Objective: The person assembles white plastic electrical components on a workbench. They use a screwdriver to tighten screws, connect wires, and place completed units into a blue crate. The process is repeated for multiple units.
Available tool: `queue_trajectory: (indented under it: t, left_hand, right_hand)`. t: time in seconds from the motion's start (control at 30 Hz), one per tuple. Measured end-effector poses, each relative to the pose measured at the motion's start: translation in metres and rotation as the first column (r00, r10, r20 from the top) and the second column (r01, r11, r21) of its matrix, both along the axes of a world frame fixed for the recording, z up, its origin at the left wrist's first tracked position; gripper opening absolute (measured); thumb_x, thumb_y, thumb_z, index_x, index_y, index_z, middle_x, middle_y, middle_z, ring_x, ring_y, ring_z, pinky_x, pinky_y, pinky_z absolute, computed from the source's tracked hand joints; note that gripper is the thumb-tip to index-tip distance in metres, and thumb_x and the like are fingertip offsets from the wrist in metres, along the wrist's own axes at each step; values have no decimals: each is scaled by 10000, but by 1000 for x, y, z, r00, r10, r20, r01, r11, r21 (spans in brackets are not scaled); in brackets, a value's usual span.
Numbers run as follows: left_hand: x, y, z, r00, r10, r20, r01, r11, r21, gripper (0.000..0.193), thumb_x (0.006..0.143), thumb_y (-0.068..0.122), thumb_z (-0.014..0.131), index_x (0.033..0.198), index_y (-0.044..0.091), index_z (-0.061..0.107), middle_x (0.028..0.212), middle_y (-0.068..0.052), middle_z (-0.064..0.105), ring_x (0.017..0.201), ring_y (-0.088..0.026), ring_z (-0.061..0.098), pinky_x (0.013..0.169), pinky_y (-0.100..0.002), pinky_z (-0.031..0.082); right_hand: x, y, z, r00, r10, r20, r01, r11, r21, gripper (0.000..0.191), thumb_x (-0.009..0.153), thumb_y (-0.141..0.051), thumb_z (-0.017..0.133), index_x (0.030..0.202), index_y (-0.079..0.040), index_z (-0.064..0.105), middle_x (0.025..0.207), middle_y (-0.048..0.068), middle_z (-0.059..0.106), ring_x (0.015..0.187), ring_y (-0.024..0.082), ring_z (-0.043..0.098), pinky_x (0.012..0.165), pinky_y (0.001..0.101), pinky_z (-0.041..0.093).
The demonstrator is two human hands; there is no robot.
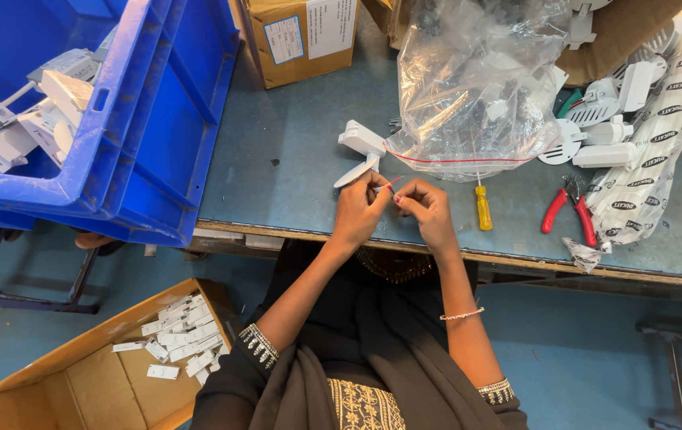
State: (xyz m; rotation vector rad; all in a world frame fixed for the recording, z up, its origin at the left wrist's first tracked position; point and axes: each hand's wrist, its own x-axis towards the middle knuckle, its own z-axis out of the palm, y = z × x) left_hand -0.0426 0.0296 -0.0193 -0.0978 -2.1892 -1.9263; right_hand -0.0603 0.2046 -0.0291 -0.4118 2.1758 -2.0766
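A: Where the blue crate (130,119) runs off the left and top edges, what can you make out?

B: Only part of it. White plastic parts (34,111) lie inside, half hidden by the wall. Below, a cardboard box (94,374) on the floor is cut by the bottom edge, with small white pieces (181,334) in one corner.

A: And the surface?

B: A grey-blue worktable (293,151) with a worn wooden front edge, over a blue floor. Further right, a clear plastic bag (476,87) blurs whatever it holds.

A: The hands?

B: They meet at the table's front edge. The left hand (359,209) is pinched on a small white plastic piece (357,170); its long axis runs diagonally, pointing up and right toward the bag, lower end at the left. A thin red wire (392,183) crosses to the right hand (428,209), whose fingertips are closed on it. The wire's ends are too fine to follow.

A: Right of that?

B: A yellow-handled screwdriver (482,207) standing roughly upright in view, red-handled pliers (568,211), then white parts (619,103) and a printed sleeve (659,135) cut off by the edge.
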Motion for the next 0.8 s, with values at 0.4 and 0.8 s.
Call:
queue_trajectory:
  t: [0.4,0.8]
  left_hand:
    - [-1,-1,8,998,-45,-35,45,999,-12,151,919,151,704,950,11,658,668,2,590,545,-44,486,514,-240,417]
    - [-1,3,8,999,-33,24,33,999,-15,151,940,159,663,1011,27,645,713,3,590,575,-73,500,555,-266,437]
  right_hand:
    - [1,-11,19,983,-125,-133,121,992,-41,138,982,-89,607,985,16,696,925,100,706,833,149,643,779,292,529]
    - [-84,33,-1,755,-77,-651,560,592,579,280,1032,-182,588,1236,-16,684,1151,272,637,1032,462,604,862,524,487]
